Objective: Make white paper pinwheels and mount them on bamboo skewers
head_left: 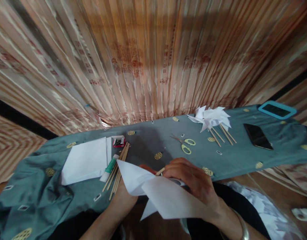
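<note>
A white paper pinwheel [165, 196] is held up in front of me, its folded blades spread toward my body. My left hand [127, 191] grips it from behind, most of the fingers hidden by the paper. Curled over the far side, my right hand [190, 176] has its fingers closed round a short visible end of a wooden stick [160, 171], right against the pinwheel. How stick and paper are joined is hidden. Just left of the pinwheel lie loose wooden sticks [115, 176] and a green-and-white glue tube [109, 168].
A stack of white paper [85, 161] and a small red box of dark pins [118, 141] lie left. Scissors [185, 144] rest mid-table, finished pinwheels [212, 118] farther right, near a black phone [258, 136] and a blue-framed device [277, 110]. A curtain [153, 60] hangs behind.
</note>
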`<state>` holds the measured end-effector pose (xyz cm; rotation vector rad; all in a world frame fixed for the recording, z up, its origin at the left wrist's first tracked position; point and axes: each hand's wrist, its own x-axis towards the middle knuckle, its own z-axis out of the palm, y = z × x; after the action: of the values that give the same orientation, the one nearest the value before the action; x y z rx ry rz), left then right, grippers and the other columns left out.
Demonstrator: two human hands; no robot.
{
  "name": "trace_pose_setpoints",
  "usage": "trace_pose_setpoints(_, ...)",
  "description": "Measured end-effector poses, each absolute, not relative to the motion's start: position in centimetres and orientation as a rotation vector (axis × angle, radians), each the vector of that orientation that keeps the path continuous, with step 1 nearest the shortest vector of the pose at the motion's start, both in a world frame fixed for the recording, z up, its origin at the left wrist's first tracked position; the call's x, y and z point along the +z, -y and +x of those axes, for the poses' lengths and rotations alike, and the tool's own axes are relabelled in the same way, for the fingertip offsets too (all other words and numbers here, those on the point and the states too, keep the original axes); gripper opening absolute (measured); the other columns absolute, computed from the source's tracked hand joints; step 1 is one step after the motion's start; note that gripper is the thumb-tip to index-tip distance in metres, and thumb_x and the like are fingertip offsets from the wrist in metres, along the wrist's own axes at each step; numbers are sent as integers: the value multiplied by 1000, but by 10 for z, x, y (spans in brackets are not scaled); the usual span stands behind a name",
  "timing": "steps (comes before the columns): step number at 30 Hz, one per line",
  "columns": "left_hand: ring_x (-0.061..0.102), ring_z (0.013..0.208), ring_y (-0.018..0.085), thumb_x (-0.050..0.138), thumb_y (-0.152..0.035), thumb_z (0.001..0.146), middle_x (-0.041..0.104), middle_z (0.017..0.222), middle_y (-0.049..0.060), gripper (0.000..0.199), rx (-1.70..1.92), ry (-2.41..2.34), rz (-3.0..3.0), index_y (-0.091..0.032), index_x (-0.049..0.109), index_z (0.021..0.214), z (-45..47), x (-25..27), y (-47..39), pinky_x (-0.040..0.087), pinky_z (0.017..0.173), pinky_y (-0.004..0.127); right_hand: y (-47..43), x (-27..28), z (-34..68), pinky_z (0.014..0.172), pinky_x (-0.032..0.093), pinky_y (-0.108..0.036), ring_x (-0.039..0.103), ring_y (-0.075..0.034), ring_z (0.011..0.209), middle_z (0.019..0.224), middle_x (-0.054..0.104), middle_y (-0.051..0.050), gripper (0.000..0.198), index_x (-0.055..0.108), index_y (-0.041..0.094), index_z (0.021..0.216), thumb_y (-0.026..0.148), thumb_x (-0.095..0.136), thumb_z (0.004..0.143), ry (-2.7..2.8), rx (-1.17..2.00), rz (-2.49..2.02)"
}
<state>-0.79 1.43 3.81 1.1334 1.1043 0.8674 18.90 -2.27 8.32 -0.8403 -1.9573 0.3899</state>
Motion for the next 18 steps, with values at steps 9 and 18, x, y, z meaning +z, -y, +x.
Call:
trace_pose_setpoints(9, 56, 60, 16, 70, -24, 62, 64, 58, 1, 9, 853, -1031, 1114, -16, 69, 59, -5, 62, -6, 46, 64, 26, 24, 82, 190, 81, 53, -31, 64, -17, 88, 92, 72, -5, 17, 60, 17, 103, 15, 62, 86, 1957, 371, -848)
trace_pose_setpoints(18, 56, 57, 16, 75, -29, 57, 61, 54, 1, 18, 894, -1061, 1097, -16, 63, 53, -4, 53, -9, 50, 67, 30, 23, 83, 191, 80, 52, -28, 65, -16, 88, 92, 72, -6, 12, 61, 16, 102, 23, 58, 92, 1960, 440, -841)
